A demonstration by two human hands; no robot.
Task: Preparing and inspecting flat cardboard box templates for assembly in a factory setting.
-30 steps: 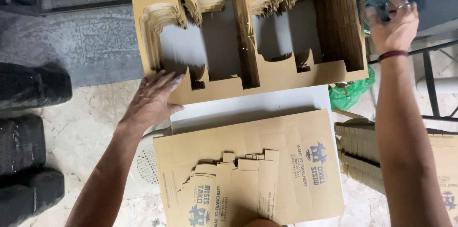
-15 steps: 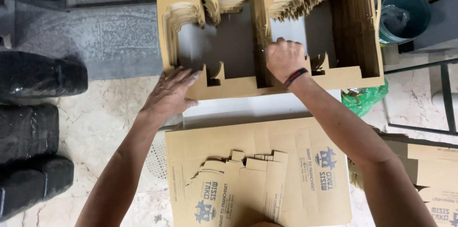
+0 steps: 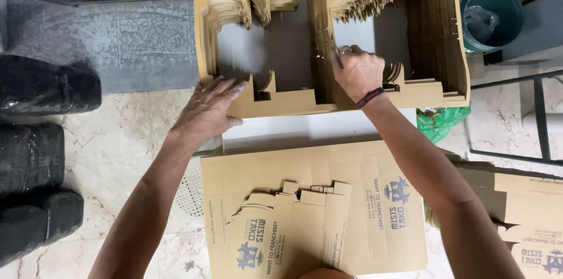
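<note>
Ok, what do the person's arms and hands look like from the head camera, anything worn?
Both forearms are bare, no sleeves or gloves showing. The right hand has a dark band with a thin red edge around its wrist. The left hand wears nothing visible.

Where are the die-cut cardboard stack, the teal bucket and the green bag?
Die-cut cardboard stack (image 3: 293, 100), head view: its near front strip.
Teal bucket (image 3: 503, 6), head view: its inner wall.
Green bag (image 3: 440, 122), head view: its crumpled middle.

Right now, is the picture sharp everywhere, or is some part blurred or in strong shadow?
Head view: mostly sharp under soft, even light; the right hand on the stack of die-cut cardboard is slightly motion-blurred; the left hand is clear; the stack's cut-outs lie in shadow; the dark bags show faint glare.
</note>
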